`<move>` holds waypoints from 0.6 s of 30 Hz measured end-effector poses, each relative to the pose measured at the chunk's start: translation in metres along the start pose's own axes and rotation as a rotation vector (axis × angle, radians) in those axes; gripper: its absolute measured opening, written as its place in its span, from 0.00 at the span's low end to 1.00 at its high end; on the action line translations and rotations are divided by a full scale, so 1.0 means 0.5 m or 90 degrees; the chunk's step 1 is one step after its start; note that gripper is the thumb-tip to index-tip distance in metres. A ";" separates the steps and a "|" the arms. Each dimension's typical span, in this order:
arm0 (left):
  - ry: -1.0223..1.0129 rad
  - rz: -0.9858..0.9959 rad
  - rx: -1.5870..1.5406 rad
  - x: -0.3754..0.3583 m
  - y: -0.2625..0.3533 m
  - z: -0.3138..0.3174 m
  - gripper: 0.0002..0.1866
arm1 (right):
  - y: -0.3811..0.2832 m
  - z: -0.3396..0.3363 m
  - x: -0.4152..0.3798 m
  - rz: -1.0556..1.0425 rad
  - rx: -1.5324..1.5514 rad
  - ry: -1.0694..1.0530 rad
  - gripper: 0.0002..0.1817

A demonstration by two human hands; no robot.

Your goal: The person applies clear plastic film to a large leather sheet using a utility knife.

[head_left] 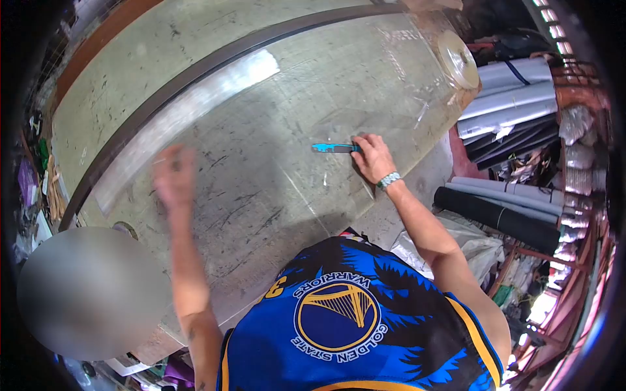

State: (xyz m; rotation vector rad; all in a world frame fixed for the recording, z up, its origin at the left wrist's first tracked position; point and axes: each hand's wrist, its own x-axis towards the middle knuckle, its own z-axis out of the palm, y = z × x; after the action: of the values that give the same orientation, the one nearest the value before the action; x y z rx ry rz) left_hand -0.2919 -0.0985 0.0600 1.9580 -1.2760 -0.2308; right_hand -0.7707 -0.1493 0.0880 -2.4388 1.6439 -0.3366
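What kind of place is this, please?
Probably a workshop that cuts sheet material. The right hand holds a blue utility knife on a clear plastic sheet over a scratched worktable; grey and black material rolls lie alongside.

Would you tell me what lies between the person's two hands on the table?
In the head view, only clear plastic sheet over the scuffed table lies between the blurred left hand and the right hand, which holds a blue cutter.

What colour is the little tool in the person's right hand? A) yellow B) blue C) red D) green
B: the right hand grips a small cutter whose handle is bright blue, lying flat on the clear plastic sheet that covers the table.
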 end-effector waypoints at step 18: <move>-0.393 -0.041 0.112 -0.207 0.333 0.210 0.10 | 0.180 -0.198 0.005 -0.050 0.313 -0.348 0.09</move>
State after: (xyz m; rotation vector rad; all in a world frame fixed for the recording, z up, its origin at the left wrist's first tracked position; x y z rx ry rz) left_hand -0.5137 -0.0975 0.0764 2.1629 -1.6600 -0.8307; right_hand -0.8780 -0.1875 0.1586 -1.9867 1.0827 -0.0565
